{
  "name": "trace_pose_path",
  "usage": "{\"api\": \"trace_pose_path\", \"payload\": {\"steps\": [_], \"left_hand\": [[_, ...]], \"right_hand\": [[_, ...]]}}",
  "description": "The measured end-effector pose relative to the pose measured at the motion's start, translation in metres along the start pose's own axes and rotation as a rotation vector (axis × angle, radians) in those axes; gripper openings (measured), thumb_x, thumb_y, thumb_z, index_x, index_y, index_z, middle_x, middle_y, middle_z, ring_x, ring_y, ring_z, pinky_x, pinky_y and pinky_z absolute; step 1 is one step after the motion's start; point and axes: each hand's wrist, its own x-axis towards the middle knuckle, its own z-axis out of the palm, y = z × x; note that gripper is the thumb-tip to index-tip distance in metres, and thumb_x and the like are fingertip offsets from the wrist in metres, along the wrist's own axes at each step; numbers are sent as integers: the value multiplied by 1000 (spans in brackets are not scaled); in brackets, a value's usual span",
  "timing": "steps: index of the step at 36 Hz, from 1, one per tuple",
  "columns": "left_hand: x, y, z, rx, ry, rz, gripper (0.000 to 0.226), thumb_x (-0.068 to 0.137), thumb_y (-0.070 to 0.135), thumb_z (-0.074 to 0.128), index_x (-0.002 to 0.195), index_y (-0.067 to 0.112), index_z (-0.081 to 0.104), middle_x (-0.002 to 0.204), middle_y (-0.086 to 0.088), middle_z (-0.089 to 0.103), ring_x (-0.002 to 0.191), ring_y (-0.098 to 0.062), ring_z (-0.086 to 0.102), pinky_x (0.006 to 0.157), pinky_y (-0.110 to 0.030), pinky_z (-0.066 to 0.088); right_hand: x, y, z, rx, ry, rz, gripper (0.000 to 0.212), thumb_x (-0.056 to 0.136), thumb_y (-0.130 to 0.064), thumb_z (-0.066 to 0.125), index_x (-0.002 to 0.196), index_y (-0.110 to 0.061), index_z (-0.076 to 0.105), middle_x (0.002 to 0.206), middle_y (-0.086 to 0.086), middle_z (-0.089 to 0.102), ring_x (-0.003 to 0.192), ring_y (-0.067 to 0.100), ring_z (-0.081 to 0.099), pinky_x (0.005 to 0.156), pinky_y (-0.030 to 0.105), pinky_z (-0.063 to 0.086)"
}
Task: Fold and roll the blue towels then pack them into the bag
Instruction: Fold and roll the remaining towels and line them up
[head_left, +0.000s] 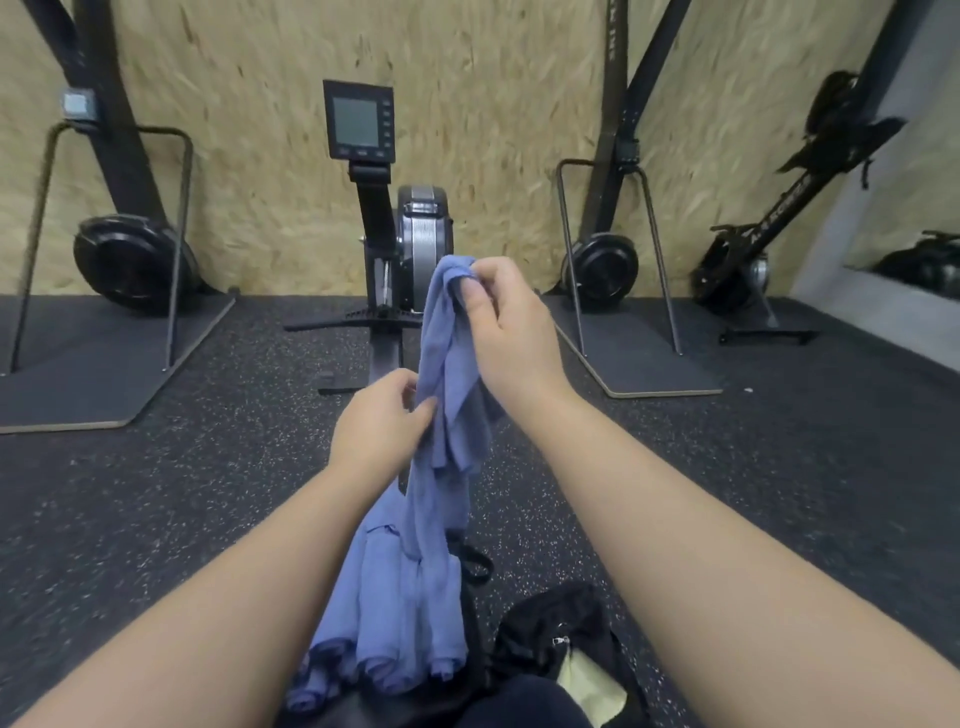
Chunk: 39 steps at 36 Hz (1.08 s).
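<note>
Several rolled blue towels (400, 613) already lie at six o'clock beside the black bag (561, 629), not yet packed, so I judge the task about half done. The right hand (511, 332) pinches the top of a hanging blue towel (441, 395) at centre and the left hand (382, 421) pinches its edge lower down; it is still unfolded. A rowing machine (395, 234) stands at twelve o'clock, well apart and blocking nothing.

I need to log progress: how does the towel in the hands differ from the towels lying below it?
The held towel hangs unfolded and bunched, pinched at its top by the right hand and lower down by the left hand. The rolled towels lie in tight rolls side by side, untouched by either hand. The held towel is lifted upright; the rolled towels rest low, near the black bag. All are the same blue cloth.
</note>
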Motion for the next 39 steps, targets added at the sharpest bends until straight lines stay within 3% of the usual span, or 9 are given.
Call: {"api": "trace_pose_path", "payload": {"steps": [6, 9, 13, 18, 21, 25, 29, 31, 39], "left_hand": [[-23, 14, -24, -14, 90, -7, 21, 96, 24, 47, 86, 11, 59, 82, -3, 62, 77, -22, 57, 59, -31, 38], [-36, 19, -40, -75, 144, 21, 22, 95, 24, 48, 85, 10, 63, 79, -3, 64, 78, -24, 59, 60, -33, 39], [-57, 28, -63, -165, 230, 63, 16, 94, 26, 56, 86, 18, 67, 79, 5, 66, 80, -19, 60, 66, -31, 38], [-84, 42, -93, -224, 293, 119, 16, 92, 27, 62, 82, 15, 65, 73, 10, 62, 69, -9, 55, 60, -20, 37], [-104, 48, -108, -221, 302, 144, 18, 91, 28, 63, 79, 15, 62, 72, 9, 61, 66, -5, 53, 60, -21, 37], [-133, 54, -118, -258, 236, 235, 20, 89, 23, 66, 69, 24, 61, 59, 13, 60, 54, 4, 50, 56, -17, 36], [-156, 56, -120, -369, 100, 281, 12, 80, 37, 69, 74, 26, 67, 66, 9, 67, 58, -2, 52, 63, -27, 44], [-167, 57, -122, -383, 64, 286, 11, 75, 41, 62, 79, 33, 67, 73, 3, 69, 61, -4, 55, 65, -28, 46], [-192, 56, -131, -388, -65, 327, 16, 77, 40, 62, 83, 28, 69, 80, -12, 68, 68, -14, 56, 67, -38, 46]], "right_hand": [[-15, -22, -32, -23, 57, -28, 8, 100, -24, 46, 102, -22, 53, 85, -17, 55, 86, 8, 54, 71, 23, 41], [-26, -31, -47, -35, 84, 17, 7, 101, -24, 43, 96, -22, 48, 81, -17, 51, 81, 10, 50, 63, 25, 34], [-41, -40, -62, -50, 91, 75, 13, 101, -25, 40, 91, -18, 44, 78, -14, 48, 82, 16, 48, 65, 29, 30], [-67, -56, -74, -145, -59, 57, 25, 98, -29, 50, 75, -22, 43, 70, -11, 47, 68, 8, 45, 59, 26, 29], [-88, -70, -76, -152, -129, 37, 22, 93, -30, 59, 75, -25, 47, 69, -10, 49, 62, -1, 45, 58, 13, 35], [-120, -90, -73, -66, -186, 3, 14, 88, -27, 66, 94, -23, 54, 64, -10, 47, 58, -1, 44, 57, 12, 35], [-146, -100, -64, -82, -279, -36, 35, 87, -27, 67, 120, -33, 57, 61, -11, 48, 61, -1, 46, 60, 11, 35], [-155, -103, -61, -112, -277, -38, 36, 87, -28, 66, 122, -35, 58, 63, -14, 49, 63, -4, 47, 60, 9, 35], [-173, -116, -57, 8, -209, 11, 33, 87, -30, 64, 112, -42, 47, 56, -20, 51, 55, 2, 46, 53, 14, 36]]}}
